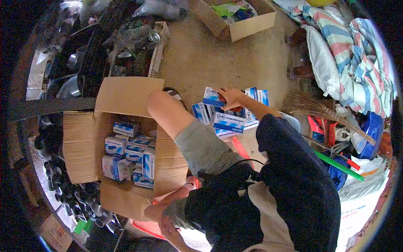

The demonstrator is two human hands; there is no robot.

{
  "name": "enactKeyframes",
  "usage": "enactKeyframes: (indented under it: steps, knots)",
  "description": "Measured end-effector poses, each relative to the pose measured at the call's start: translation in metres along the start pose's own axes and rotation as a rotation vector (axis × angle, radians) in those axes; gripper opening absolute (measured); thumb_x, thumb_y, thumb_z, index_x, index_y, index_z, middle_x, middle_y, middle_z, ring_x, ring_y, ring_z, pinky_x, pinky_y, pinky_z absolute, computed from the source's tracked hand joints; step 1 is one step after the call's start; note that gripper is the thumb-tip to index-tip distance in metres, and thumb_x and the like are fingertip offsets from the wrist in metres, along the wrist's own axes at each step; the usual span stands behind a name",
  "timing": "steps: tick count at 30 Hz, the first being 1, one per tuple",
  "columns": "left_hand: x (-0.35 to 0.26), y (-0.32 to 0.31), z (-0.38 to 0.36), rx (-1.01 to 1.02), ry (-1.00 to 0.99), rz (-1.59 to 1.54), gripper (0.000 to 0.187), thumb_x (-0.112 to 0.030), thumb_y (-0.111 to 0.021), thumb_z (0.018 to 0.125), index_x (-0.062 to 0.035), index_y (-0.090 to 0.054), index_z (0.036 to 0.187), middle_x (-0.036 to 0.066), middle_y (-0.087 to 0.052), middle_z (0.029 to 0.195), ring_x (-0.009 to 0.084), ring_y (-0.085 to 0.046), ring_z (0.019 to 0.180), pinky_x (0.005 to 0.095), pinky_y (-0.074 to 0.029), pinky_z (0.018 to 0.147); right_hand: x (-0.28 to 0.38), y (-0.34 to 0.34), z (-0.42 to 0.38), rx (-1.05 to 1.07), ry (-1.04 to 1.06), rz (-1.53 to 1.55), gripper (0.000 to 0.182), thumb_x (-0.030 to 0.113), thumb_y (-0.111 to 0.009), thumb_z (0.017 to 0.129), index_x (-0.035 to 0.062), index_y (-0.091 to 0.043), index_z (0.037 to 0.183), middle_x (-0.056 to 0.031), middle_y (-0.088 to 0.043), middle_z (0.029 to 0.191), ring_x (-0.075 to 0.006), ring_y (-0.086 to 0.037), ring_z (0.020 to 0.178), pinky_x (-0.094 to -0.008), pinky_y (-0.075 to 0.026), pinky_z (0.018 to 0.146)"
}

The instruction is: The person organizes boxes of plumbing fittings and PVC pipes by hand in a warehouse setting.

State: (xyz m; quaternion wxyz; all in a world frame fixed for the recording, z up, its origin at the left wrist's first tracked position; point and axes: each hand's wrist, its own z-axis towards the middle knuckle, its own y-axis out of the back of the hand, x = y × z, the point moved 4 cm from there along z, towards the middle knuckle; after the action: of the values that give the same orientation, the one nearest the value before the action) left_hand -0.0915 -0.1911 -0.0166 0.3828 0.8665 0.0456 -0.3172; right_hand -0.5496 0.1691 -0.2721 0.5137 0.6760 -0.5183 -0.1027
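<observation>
Brown bare floor (184, 59) stretched before us, with red-white-and-blue striped sacks (342, 54) heaped along its right edge. Our right hand (231, 99) reached over a pile of small blue-and-white cardboard cartons (229, 122), right of our raised knee, its fingers bent over the right end of one lettered carton (210, 98); how tightly they pinched, we couldn't tell. Our left hand (168, 227) was near our other knee, its fingers unclear. More such cartons (134, 154) lay between the walls of a large open brown cardboard box (115, 199).
</observation>
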Motion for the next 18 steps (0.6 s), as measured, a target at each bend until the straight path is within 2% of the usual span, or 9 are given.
enactKeyframes:
  steps: [3,5,6,9,10,12,16,18]
  knots:
    - [0.035,-0.002,-0.005,0.101,0.251,0.169,0.038,-0.029,-0.052,0.099,-0.0004,-0.059,0.124,0.013,-0.061,0.125,0.0259,-0.057,0.111,0.0371,-0.045,0.096,-0.02,-0.034,-0.002,0.028,0.088,-0.046,0.112,0.042,-0.081,0.061,0.0164,-0.022,0.153,-0.0202,-0.049,0.133,-0.042,-0.052,0.119,-0.052,-0.046,0.097]
    - [0.052,-0.008,-0.009,0.082,0.181,0.147,0.039,-0.024,-0.052,0.099,-0.0026,-0.054,0.131,0.015,-0.058,0.129,0.0259,-0.058,0.108,0.0371,-0.047,0.094,-0.03,-0.045,-0.006,0.005,0.168,-0.083,0.114,0.042,-0.081,0.06,0.0166,-0.021,0.154,-0.0195,-0.049,0.134,-0.0423,-0.052,0.118,-0.0522,-0.046,0.098]
    - [0.061,-0.012,-0.01,0.071,0.143,0.135,0.041,-0.022,-0.053,0.098,-0.0037,-0.051,0.135,0.015,-0.056,0.131,0.0259,-0.058,0.107,0.0371,-0.047,0.092,-0.028,-0.043,-0.01,0.05,0.115,-0.09,0.11,0.038,-0.083,0.063,0.0179,-0.022,0.153,-0.0184,-0.049,0.134,-0.0419,-0.051,0.118,-0.0517,-0.043,0.101]
    - [0.073,-0.02,-0.015,0.038,0.021,0.109,0.05,-0.016,-0.053,0.097,-0.007,-0.042,0.145,0.017,-0.051,0.137,0.0258,-0.059,0.103,0.0372,-0.05,0.088,-0.036,-0.044,-0.021,0.028,0.133,-0.016,0.104,0.033,-0.083,0.068,0.0193,-0.024,0.152,-0.0173,-0.049,0.133,-0.0419,-0.051,0.118,-0.0516,-0.041,0.103]
    - [0.056,-0.024,-0.014,0.065,0.043,0.097,0.051,-0.016,-0.053,0.098,-0.0077,-0.04,0.146,0.017,-0.048,0.14,0.0263,-0.059,0.104,0.0376,-0.05,0.089,-0.035,-0.043,-0.024,0.032,0.122,-0.003,0.092,0.024,-0.077,0.078,0.0206,-0.024,0.153,-0.0165,-0.05,0.133,-0.0405,-0.051,0.119,-0.0498,-0.041,0.103]
    - [0.003,-0.034,-0.007,0.117,0.085,0.071,0.054,-0.017,-0.053,0.098,-0.0093,-0.036,0.148,0.017,-0.043,0.146,0.0272,-0.057,0.107,0.0384,-0.049,0.09,-0.041,-0.053,-0.021,-0.03,0.161,0.014,0.084,0.019,-0.072,0.083,0.0198,-0.025,0.153,-0.0165,-0.053,0.128,-0.0392,-0.052,0.118,-0.0487,-0.043,0.101]
    - [-0.008,-0.036,0.002,0.159,0.049,0.142,0.053,-0.017,-0.053,0.097,-0.0077,-0.039,0.147,0.019,-0.044,0.145,0.0297,-0.056,0.114,0.0393,-0.049,0.092,-0.055,-0.06,-0.012,-0.202,0.154,0.084,0.067,0.011,-0.061,0.092,0.0165,-0.028,0.151,-0.016,-0.058,0.115,-0.0377,-0.055,0.112,-0.0467,-0.045,0.096]
    - [-0.021,-0.036,0.005,0.15,-0.027,0.141,0.051,-0.017,-0.052,0.098,-0.0069,-0.04,0.146,0.02,-0.044,0.145,0.0319,-0.055,0.118,0.0405,-0.048,0.093,-0.073,-0.053,-0.004,-0.061,-0.071,0.353,0.064,0.015,-0.058,0.095,0.015,-0.027,0.151,-0.0179,-0.058,0.118,-0.0392,-0.055,0.112,-0.0463,-0.045,0.097]
